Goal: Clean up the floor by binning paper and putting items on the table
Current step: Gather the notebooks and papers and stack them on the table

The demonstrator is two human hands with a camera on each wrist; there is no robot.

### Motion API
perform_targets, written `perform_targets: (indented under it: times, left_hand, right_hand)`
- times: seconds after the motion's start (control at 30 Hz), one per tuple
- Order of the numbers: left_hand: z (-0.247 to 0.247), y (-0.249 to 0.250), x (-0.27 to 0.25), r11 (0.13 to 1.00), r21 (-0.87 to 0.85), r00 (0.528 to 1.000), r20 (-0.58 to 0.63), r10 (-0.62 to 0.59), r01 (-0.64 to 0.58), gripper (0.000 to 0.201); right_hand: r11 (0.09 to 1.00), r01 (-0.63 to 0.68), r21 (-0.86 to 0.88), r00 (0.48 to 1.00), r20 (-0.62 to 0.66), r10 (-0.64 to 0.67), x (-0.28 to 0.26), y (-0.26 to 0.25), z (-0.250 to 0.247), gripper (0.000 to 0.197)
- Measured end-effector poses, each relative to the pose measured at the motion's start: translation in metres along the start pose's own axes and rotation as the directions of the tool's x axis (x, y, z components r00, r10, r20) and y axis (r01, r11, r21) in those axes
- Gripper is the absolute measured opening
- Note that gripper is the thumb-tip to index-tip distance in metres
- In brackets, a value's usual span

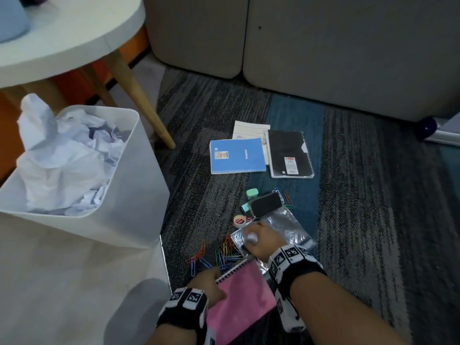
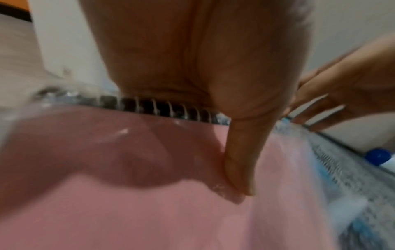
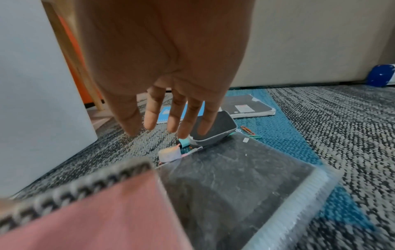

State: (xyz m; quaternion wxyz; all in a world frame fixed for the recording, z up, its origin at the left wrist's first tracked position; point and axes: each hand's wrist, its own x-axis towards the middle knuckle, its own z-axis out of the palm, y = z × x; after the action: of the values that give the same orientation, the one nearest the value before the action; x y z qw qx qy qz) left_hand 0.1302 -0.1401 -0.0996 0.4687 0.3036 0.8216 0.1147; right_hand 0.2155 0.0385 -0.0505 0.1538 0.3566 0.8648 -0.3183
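My left hand grips a pink spiral notebook near its wire binding, low over the carpet. The thumb presses on the pink cover. My right hand hovers with straight, spread fingers over a plastic-wrapped black notebook lying on the floor, holding nothing. Beyond it lie a black eraser block, a tape roll and a green highlighter. Coloured paper clips are scattered beside the pink notebook. The white bin on the left holds crumpled paper.
A blue notebook, a black spiral notebook and a paper sheet lie farther out on the carpet. The round white table with wooden legs stands above the bin. A grey sofa closes the back.
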Motion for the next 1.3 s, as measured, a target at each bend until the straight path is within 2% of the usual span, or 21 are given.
perform_targets:
  times: [0.1,0.17,0.23,0.33,0.43,0.5,0.57,0.63,0.73,0.87,0.93,1.03,1.1,1.17,1.23,1.3]
  left_hand:
    - [-0.023,0.023,0.0,0.964,-0.261,0.994,-0.103,0.025,-0.051,0.024]
    - [-0.046,0.042,-0.002,0.879,-0.459,0.972,-0.235,0.015,-0.125,0.022]
    - [-0.074,0.064,-0.006,0.787,-0.568,0.928,-0.373,0.014,-0.24,0.023]
    - [-0.118,0.091,-0.013,0.655,-0.638,0.839,-0.544,-0.01,-0.405,0.024]
    - [-0.156,0.115,-0.022,0.555,-0.659,0.782,-0.623,-0.024,-0.508,0.027]
    - [-0.18,0.131,-0.03,0.497,-0.656,0.74,-0.671,-0.039,-0.568,0.03]
    - [-0.203,0.143,-0.036,0.465,-0.624,0.683,-0.728,-0.053,-0.628,0.028]
    - [-0.226,0.154,-0.044,0.453,-0.602,0.647,-0.759,-0.069,-0.658,0.027]
    - [-0.256,0.164,-0.051,0.465,-0.568,0.591,-0.799,-0.112,-0.679,0.03]
    - [-0.291,0.176,-0.063,0.476,-0.577,0.563,-0.804,-0.189,-0.664,0.041]
    - [-0.306,0.181,-0.072,0.534,-0.547,0.513,-0.828,-0.228,-0.645,0.047]
    - [-0.325,0.181,-0.08,0.663,-0.455,0.432,-0.876,-0.212,-0.595,0.075]
    - [-0.332,0.178,-0.085,0.805,-0.33,0.41,-0.904,-0.12,-0.493,0.084]
    - [-0.334,0.173,-0.09,0.918,-0.174,0.446,-0.895,0.004,-0.356,0.082]
    - [-0.34,0.167,-0.093,0.982,0.017,0.484,-0.868,0.109,-0.191,0.075]
    - [-0.348,0.16,-0.093,0.984,0.18,0.477,-0.864,0.163,-0.009,0.062]
  right_hand:
    - [0.999,-0.023,-0.022,0.998,-0.061,0.022,0.003,-0.007,-0.015,0.031]
    - [0.996,-0.041,-0.073,0.992,-0.121,0.032,0.012,-0.017,-0.036,0.039]
    - [0.996,-0.052,-0.076,0.981,-0.192,0.037,0.022,-0.03,-0.063,0.054]
    - [0.994,0.014,0.107,0.956,-0.291,0.017,0.031,-0.049,-0.102,0.082]
    - [0.93,0.167,0.328,0.943,-0.329,-0.054,0.035,-0.066,-0.137,0.099]
    - [0.838,0.261,0.48,0.944,-0.308,-0.118,0.036,-0.078,-0.159,0.092]
    - [0.757,0.279,0.591,0.96,-0.202,-0.195,0.038,-0.089,-0.176,0.078]
    - [0.745,0.286,0.602,0.956,-0.124,-0.267,0.04,-0.099,-0.187,0.074]
    - [0.744,0.356,0.566,0.932,-0.159,-0.325,0.05,-0.113,-0.2,0.066]
    - [0.649,0.417,0.636,0.903,-0.207,-0.377,0.062,-0.136,-0.222,0.042]
    - [0.608,0.439,0.661,0.888,-0.217,-0.405,0.067,-0.151,-0.234,0.04]
    - [0.586,0.48,0.653,0.869,-0.262,-0.42,0.074,-0.179,-0.255,0.036]
    - [0.561,0.495,0.664,0.862,-0.295,-0.412,0.083,-0.203,-0.269,0.034]
    - [0.553,0.502,0.665,0.862,-0.333,-0.383,0.091,-0.228,-0.281,0.034]
    - [0.573,0.504,0.646,0.863,-0.356,-0.358,0.101,-0.251,-0.288,0.039]
    - [0.617,0.513,0.596,0.858,-0.367,-0.359,0.107,-0.271,-0.291,0.044]
